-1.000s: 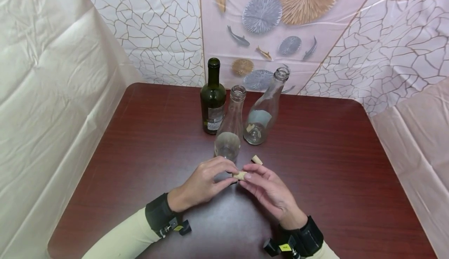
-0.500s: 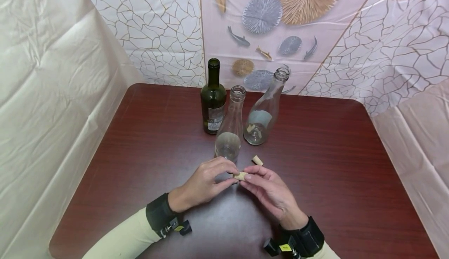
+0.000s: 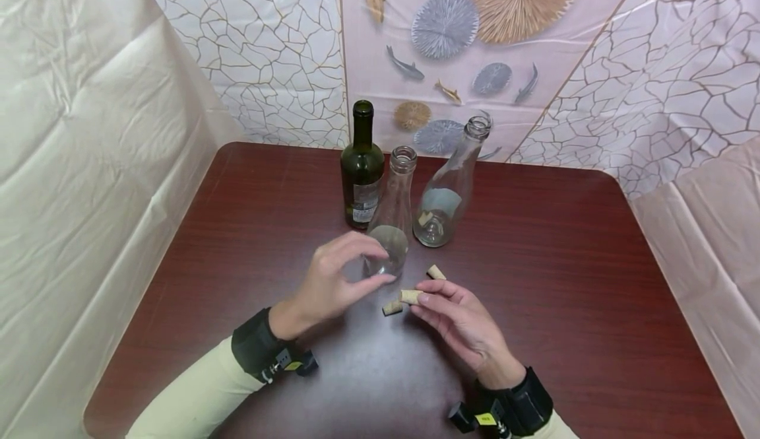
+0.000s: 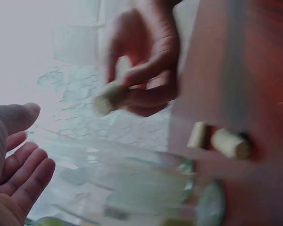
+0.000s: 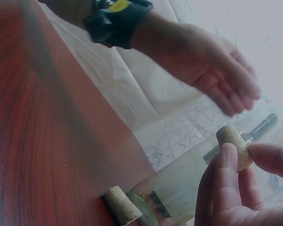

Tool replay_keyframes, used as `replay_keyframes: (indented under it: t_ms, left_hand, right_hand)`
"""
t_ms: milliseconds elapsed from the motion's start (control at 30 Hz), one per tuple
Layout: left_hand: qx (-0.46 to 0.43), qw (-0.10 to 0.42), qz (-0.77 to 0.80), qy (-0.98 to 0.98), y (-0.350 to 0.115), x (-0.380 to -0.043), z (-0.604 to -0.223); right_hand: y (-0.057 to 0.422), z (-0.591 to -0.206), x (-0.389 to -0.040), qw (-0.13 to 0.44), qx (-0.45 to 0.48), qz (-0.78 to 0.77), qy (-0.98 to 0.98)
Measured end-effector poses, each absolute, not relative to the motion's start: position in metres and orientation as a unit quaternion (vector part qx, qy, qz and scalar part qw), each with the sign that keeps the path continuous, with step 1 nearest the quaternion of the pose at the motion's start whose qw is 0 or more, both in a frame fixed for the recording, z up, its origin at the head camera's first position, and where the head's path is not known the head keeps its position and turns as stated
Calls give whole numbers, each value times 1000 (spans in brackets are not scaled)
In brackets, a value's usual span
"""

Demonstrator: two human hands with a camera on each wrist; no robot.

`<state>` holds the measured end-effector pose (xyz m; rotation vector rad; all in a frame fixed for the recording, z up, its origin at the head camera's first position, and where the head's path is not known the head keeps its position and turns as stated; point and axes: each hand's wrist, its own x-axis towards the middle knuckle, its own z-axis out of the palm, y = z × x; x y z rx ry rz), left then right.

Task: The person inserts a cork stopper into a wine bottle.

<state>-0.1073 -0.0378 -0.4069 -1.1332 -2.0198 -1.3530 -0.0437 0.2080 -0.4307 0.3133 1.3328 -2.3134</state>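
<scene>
My right hand [image 3: 463, 327] pinches a cork [image 3: 410, 296] between thumb and fingers, above the table. In the right wrist view this cork [image 5: 235, 147] points up and to the left out of the fingertips. My left hand [image 3: 326, 284] holds nothing; its thumb and fingers are spread apart and overlap the lower part of the front clear glass bottle [image 3: 394, 211] in the head view. A second cork [image 3: 392, 307] lies on the table just below the held one. Another cork [image 3: 436, 272] lies beyond the right fingers, near the bottles.
A dark green wine bottle [image 3: 361, 162] stands behind the front bottle on the left. To the right stands another clear bottle [image 3: 446, 191] with a cork [image 3: 425, 218] inside near its bottom. The brown table [image 3: 564, 280] reaches back to a patterned cloth [image 3: 267, 63].
My left hand has let go of the cork and moved up and left toward the front bottle. The cork stays in my right hand, and the one lying beneath now shows.
</scene>
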Motion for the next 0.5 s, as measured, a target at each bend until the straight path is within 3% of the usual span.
replay_keyframes:
  t_ms: [500]
  left_hand:
    - [-316,257,-587,-700,-35,-131,-340]
  right_hand:
    - [211,-432,-42,223,114,-837,486]
